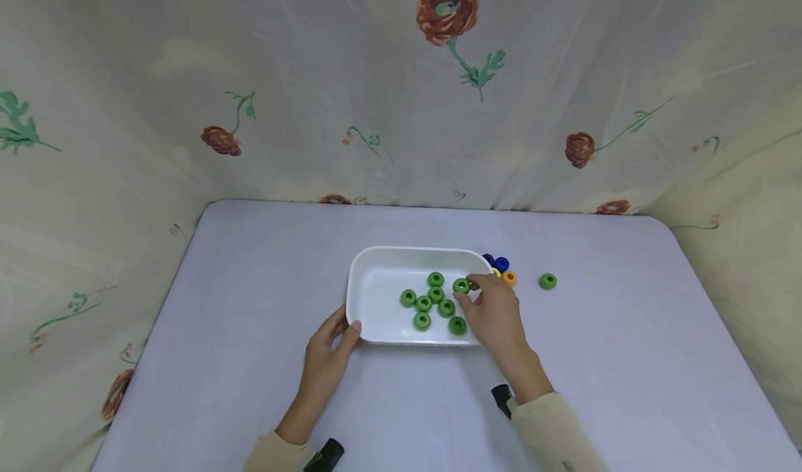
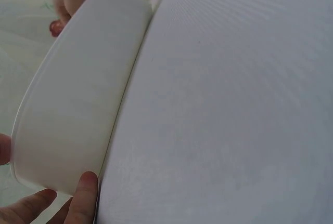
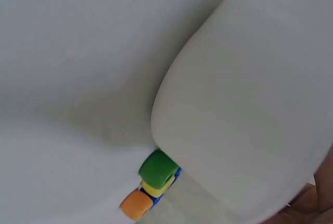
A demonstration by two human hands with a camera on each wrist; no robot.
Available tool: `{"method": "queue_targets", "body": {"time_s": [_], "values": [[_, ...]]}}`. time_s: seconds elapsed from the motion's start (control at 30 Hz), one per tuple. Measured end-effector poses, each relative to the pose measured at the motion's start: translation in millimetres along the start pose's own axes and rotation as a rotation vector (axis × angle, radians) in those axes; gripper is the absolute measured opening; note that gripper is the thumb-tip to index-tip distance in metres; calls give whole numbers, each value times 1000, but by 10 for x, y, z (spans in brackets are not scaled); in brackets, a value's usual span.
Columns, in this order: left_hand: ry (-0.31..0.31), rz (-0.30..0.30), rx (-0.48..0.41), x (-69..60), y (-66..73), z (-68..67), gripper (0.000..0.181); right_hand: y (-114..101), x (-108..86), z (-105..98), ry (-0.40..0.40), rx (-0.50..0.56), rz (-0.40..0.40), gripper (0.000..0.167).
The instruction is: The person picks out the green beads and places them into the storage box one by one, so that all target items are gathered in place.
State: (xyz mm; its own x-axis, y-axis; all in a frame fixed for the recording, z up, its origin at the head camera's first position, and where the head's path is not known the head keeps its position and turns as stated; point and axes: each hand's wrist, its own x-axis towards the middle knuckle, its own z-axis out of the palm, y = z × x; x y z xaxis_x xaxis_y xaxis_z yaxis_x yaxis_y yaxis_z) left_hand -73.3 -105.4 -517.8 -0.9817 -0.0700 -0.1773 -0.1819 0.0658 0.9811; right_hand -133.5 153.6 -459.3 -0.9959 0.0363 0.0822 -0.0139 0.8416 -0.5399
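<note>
A white tray (image 1: 382,270) stands on the table, with several green beads (image 1: 423,303) lying in its middle and right part. My left hand (image 1: 324,360) grips the tray's near left corner, thumb at the rim and fingers against the outer wall. In the left wrist view, those fingers (image 2: 86,193) touch the tray wall (image 2: 78,94). Over the tray's right side, my right hand (image 1: 498,312) pinches one green bead (image 1: 461,285) between thumb and forefinger. The right wrist view shows the tray's outer wall (image 3: 244,94), while the pinched bead is hidden there.
Just outside the tray's right end sit blue (image 1: 502,264), yellow (image 1: 496,272) and orange (image 1: 510,278) beads, partly covered by my right hand. In the right wrist view a green bead (image 3: 158,169) is beside them. Another green bead (image 1: 548,281) lies farther right. Flowered cloth (image 1: 401,110) surrounds the table.
</note>
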Motion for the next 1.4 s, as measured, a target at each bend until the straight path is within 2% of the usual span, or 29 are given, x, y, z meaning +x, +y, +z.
{"method": "queue_targets", "body": {"time_s": [0.27,0.53,0.8,1.17,1.4], "values": [[2,6,0,8,-5,-9,52,-77,76,85,-136,-52,36,33],[-2,7,-3,12,-17,12,52,-65,164,149,-178,-47,63,35],[-3,2,2,3,2,1,52,-90,210,250,-201,-50,78,36],[-10,8,-13,5,3,-3,52,-137,188,247,-222,-69,110,39],[-5,3,-10,2,-1,-10,52,-140,144,208,-151,-33,66,41]]}}
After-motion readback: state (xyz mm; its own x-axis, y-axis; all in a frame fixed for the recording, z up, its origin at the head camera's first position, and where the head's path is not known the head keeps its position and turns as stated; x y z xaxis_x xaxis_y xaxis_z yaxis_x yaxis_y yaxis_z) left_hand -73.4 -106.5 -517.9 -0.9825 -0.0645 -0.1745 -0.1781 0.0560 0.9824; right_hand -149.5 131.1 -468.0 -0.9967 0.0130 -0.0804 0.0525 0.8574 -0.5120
